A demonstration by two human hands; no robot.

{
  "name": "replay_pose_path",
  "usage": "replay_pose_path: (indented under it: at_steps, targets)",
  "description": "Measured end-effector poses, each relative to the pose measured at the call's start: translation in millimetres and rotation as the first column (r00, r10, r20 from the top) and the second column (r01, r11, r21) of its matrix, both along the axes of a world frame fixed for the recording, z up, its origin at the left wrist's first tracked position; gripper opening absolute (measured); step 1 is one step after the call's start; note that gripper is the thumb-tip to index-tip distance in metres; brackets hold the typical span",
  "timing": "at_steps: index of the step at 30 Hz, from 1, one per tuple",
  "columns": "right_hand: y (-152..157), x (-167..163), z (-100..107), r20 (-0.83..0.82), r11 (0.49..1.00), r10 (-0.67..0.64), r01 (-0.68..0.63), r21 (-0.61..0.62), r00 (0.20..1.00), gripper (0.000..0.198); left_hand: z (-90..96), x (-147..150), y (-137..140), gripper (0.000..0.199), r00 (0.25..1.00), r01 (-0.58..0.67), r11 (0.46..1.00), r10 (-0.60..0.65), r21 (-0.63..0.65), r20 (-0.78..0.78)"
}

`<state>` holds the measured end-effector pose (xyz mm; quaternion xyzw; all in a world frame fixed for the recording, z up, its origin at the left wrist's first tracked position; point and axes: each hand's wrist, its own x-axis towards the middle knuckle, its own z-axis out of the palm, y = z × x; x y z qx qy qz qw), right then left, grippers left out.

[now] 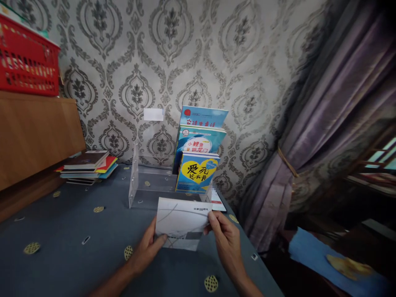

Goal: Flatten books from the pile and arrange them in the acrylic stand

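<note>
Between my two hands is a white booklet [182, 222] with grey curved lines, its printing upside down. My left hand [151, 243] grips its lower left side, thumb on the face. At its right edge, my right hand [224, 231] pinches it between thumb and fingers. Just beyond stands a clear tiered book stand [133, 187]. Its right side carries a blue book with a yellow heart [198, 172] in front, a teal book [201, 138] behind that, and a light blue book [204, 115] at the back.
Several books lie in a stack [89, 165] on the blue patterned tablecloth [62, 231] at left. A red basket [29, 62] sits on a wooden cabinet [40, 136]. A phone-like device [219, 202] lies right of the stand. A purple curtain [278, 194] hangs at right.
</note>
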<state>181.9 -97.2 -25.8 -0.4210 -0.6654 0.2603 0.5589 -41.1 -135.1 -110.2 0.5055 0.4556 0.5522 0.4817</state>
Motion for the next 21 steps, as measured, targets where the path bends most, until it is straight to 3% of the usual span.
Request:
replay_pose_path:
  at_steps: [5, 10, 13, 17, 19, 21]
  targets:
    - [1, -4, -14, -0.036, 0.999, 0.027, -0.029, -0.045, 0.999, 0.051, 0.6, -3, 3, 0.069, 1.000, 0.005, 0.999, -0.006, 0.051, 0.018]
    - [-1, -6, -43, -0.026, 0.987, 0.083, -0.086, -0.138, 0.996, 0.054, 9.1, 0, 3, 0.055, 0.999, 0.018, 0.997, -0.016, 0.072, -0.031]
    - [3, -1, -47, 0.041, 0.981, 0.104, -0.096, -0.169, 0.994, 0.057, 14.9, 1, 3, 0.049, 0.999, 0.022, 0.995, -0.018, 0.098, -0.036]
    - [27, 11, -14, 0.165, 0.997, 0.063, -0.056, -0.048, 0.984, 0.053, 16.3, 2, 4, 0.048, 1.000, 0.015, 0.995, -0.014, 0.094, -0.013]
    - [49, 15, 17, 0.251, 0.994, -0.015, -0.012, 0.106, 0.968, 0.044, 12.8, 1, 5, 0.049, 1.000, 0.022, 0.995, -0.021, 0.096, -0.008]
    - [75, 16, 53, 0.316, 0.944, -0.107, -0.003, 0.330, 0.943, 0.036, 7.7, 1, 6, 0.049, 1.000, 0.004, 0.995, -0.004, 0.098, 0.001]
